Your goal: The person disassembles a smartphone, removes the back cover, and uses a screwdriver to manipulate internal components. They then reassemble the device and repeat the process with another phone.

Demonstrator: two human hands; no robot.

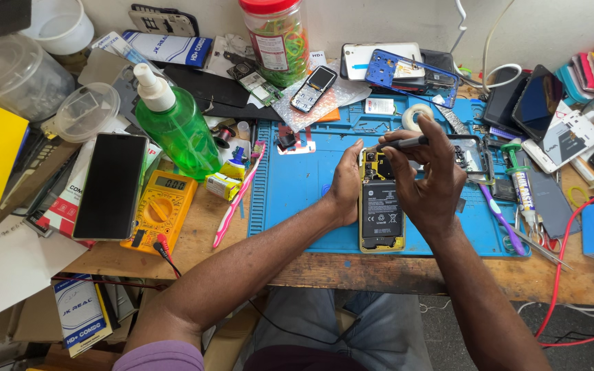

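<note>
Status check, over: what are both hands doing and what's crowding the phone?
Left hand steadies the opened phone on the blue mat. Right hand holds a screwdriver at the phone's top. Pink toothbrush left, purple toothbrush right, both apart.
</note>
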